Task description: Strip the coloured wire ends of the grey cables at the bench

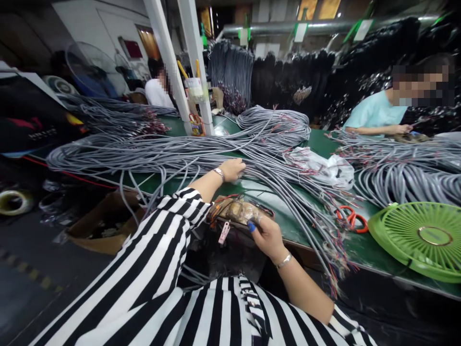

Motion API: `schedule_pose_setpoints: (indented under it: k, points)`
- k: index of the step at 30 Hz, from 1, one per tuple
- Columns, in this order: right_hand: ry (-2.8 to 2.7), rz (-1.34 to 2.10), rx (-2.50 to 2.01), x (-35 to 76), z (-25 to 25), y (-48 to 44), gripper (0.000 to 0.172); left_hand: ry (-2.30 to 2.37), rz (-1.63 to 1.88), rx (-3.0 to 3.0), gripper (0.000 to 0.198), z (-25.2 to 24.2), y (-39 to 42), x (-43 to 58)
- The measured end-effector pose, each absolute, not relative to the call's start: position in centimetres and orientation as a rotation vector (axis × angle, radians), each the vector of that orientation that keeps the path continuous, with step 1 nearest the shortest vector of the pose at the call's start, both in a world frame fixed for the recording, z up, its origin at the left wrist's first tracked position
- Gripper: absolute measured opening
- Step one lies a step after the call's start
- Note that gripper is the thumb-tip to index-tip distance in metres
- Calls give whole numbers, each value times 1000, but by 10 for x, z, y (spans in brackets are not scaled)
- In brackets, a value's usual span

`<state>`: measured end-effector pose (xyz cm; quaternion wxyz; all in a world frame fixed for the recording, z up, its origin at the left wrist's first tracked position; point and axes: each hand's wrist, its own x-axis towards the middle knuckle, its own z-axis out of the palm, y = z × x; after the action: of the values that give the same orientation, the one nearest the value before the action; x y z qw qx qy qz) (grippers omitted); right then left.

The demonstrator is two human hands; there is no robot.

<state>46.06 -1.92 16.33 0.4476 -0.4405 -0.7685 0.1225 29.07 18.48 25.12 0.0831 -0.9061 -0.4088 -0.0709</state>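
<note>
Long grey cables (162, 153) lie in a thick bundle across the green table. My left hand (233, 169) is at the near side of this bundle, its fingers curled down onto the grey cable. At the table's front edge sits a worn block wrapped in brown tape (236, 211), with a pink tag (224, 232) hanging from it. My right hand (268, 236) is against the right end of that block, fingers bent and closed, a blue cover on the thumb. What lies between those fingers is hidden.
On the right are a green fan (425, 240), orange-handled scissors (352, 219) and more coiled cables (406, 182). A clear plastic bag (324, 166) lies among the wires. White posts (192, 62) rise behind. A cardboard box (104, 223) stands lower left. A co-worker (378, 113) sits across.
</note>
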Motion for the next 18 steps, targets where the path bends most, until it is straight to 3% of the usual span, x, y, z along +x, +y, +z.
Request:
schedule_pose_setpoints:
  k: [8,15,18]
  points:
    - [-1919,197,-1092,460,160,-18,19,-1423,-520,-2506,29,327,177,251]
    - [-1928,138,-1071,457,165,-21,20,-996,-236,-2748,13,350,100,275]
    - [-1938,94,-1121,458,161,-20,21,-634,-293,-2798,20,345,44,302]
